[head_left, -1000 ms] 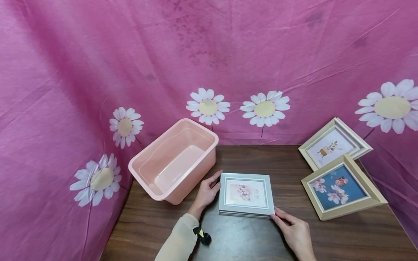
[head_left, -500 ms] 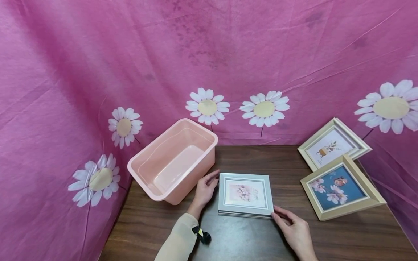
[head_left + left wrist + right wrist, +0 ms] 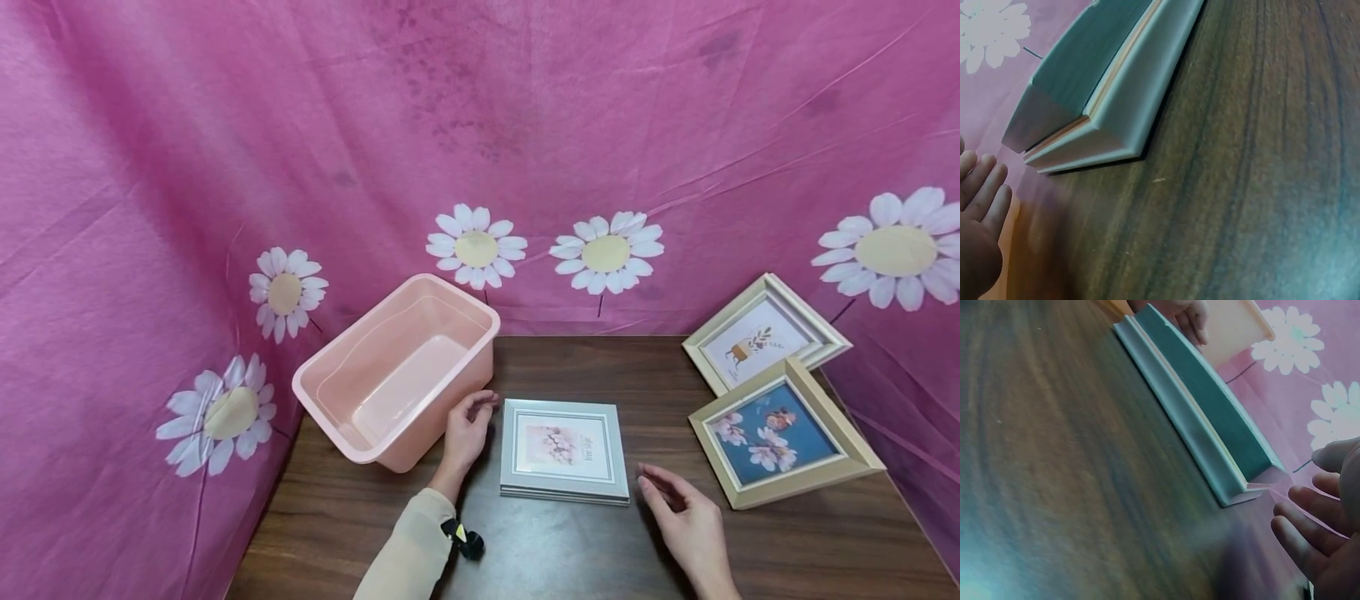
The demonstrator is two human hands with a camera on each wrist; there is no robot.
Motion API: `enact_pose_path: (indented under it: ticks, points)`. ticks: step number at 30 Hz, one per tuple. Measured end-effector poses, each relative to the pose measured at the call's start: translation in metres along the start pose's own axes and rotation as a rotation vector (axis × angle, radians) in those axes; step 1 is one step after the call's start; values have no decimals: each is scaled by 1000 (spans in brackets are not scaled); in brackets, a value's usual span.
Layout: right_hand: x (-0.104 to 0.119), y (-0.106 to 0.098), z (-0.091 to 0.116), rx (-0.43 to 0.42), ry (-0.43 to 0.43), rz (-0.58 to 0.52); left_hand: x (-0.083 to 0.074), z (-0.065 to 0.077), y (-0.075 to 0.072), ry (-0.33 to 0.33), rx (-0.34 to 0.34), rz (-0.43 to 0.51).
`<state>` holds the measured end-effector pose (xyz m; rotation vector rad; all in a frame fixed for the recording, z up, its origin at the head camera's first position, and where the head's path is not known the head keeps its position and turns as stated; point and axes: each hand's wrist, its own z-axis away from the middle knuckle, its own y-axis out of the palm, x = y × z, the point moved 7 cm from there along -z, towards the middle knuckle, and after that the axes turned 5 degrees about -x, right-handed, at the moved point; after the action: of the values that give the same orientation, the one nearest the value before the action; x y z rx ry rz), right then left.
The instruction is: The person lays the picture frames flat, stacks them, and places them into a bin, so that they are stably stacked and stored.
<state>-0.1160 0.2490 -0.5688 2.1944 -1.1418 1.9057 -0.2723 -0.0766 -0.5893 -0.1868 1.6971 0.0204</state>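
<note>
A pale grey-green picture frame (image 3: 564,407) with a pink flower print lies face up at the middle of the wooden table. It forms the top of a neat stack; both wrist views show another frame (image 3: 1125,119) beneath it, their edges lined up. My left hand (image 3: 467,429) is just left of the stack, between it and a pink plastic bin (image 3: 442,408), with fingers loosely bent and holding nothing. On the other side, my right hand (image 3: 688,521) hovers by the near right corner, a small gap away. Its fingers (image 3: 1313,512) are relaxed around nothing.
At the right, a cream frame with a blue flower picture (image 3: 776,437) overlaps another cream frame with a plant-pot print (image 3: 757,343). The pink bin stands at the left back. A pink daisy-patterned cloth (image 3: 525,125) hangs behind the table.
Both hands have come away from the grey-green stack: the left slightly leftward, the right to the right off the near corner. The stack has stayed in place.
</note>
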Motion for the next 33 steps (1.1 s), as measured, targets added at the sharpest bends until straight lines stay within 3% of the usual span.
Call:
enact_pose_path:
  ticks: [10,20,33]
  points:
    - [-2,-15,-9,-54,57,-83,-17,-2,5,51,25,-39]
    - [2,-34,-15,-94,97,-94,-34,-4,21,68,84,-21]
    - [10,-62,-22,-208,82,-112,-49,-3,53,132,242,-28]
